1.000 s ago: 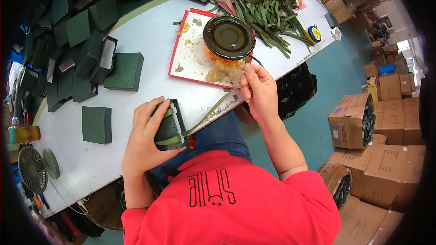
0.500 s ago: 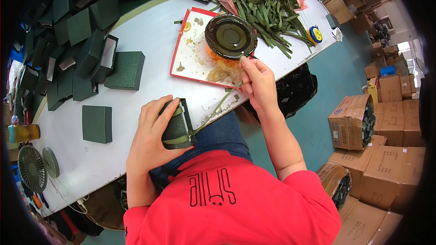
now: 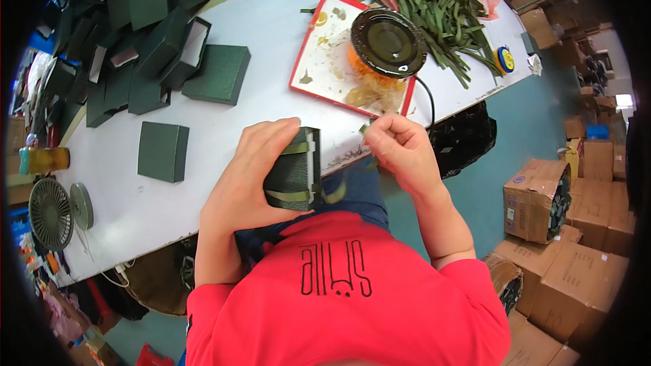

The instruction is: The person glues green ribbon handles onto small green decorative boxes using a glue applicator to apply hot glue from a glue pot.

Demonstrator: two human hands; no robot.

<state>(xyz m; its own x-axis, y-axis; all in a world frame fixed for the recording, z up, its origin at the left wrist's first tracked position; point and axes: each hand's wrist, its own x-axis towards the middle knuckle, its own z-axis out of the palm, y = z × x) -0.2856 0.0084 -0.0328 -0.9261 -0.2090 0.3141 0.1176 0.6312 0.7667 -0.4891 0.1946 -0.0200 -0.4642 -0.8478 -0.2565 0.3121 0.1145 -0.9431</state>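
My left hand (image 3: 251,169) is wrapped round a small dark green box (image 3: 293,171) at the table's front edge, its thumb below and fingers above. Two olive green ribbon bands cross the box, and a loose ribbon (image 3: 336,193) trails from its right side. To the right, my right hand (image 3: 403,146) is closed in a pinch on the free end of that ribbon. Beyond it, a round black pot of dark, shiny liquid (image 3: 388,41) stands over a stained white tray with a red rim (image 3: 298,68).
A pile of dark green boxes (image 3: 149,3) fills the back left. Single boxes (image 3: 161,151) lie nearer. Cut ribbons (image 3: 441,7) spill from a pink bag at the back. A black cord (image 3: 432,98) hangs by the tray. A small fan (image 3: 49,213) stands left; cartons (image 3: 576,285) are stacked right.
My right hand has drawn away from the pot's rim, back toward me, with the ribbon's end. The ribbon now hangs slack. The view has shifted; my left hand still grips the box.
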